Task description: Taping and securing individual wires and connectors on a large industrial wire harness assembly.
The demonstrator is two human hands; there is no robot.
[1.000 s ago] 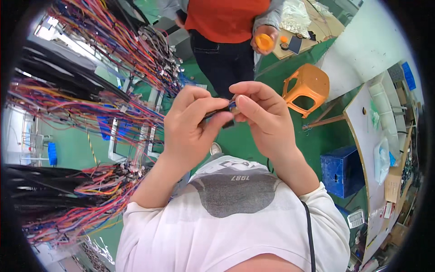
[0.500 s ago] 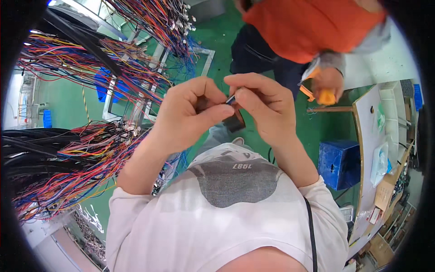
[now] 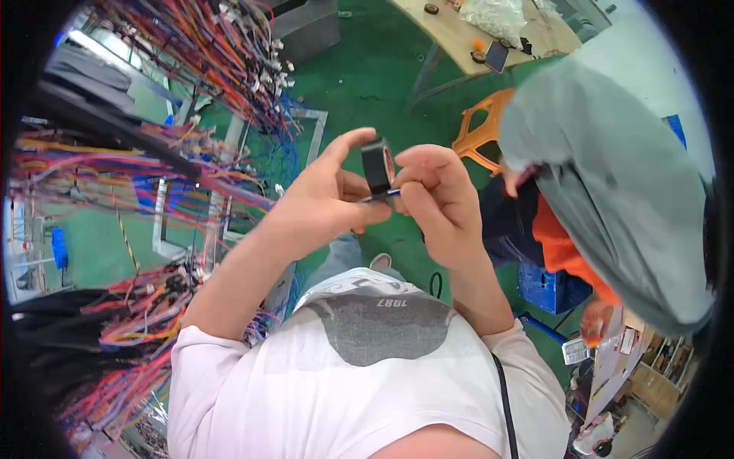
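Observation:
A roll of black tape [image 3: 376, 167] with a reddish core stands upright between my hands, in front of my chest. My left hand [image 3: 325, 191] is closed about its lower side, the thumb low and the index finger reaching up behind it. Just below the roll, a thin dark piece with a bluish part [image 3: 382, 196] runs from my left thumb to my right fingertips; whether it is a wire or wrapped tape I cannot tell. My right hand [image 3: 442, 203] pinches its right end.
Thick bundles of coloured wires [image 3: 138, 164] hang along the left, near a metal frame [image 3: 315, 138]. A co-worker in a grey sleeve [image 3: 612, 183] bends close on the right, by an orange stool [image 3: 483, 134] and a blue box [image 3: 547, 289]. A table [image 3: 428, 23] stands ahead.
The tape roll has come up from below my hands to between them, and my left hand has opened around it. The co-worker has moved nearer and bent over on the right. My view has shifted.

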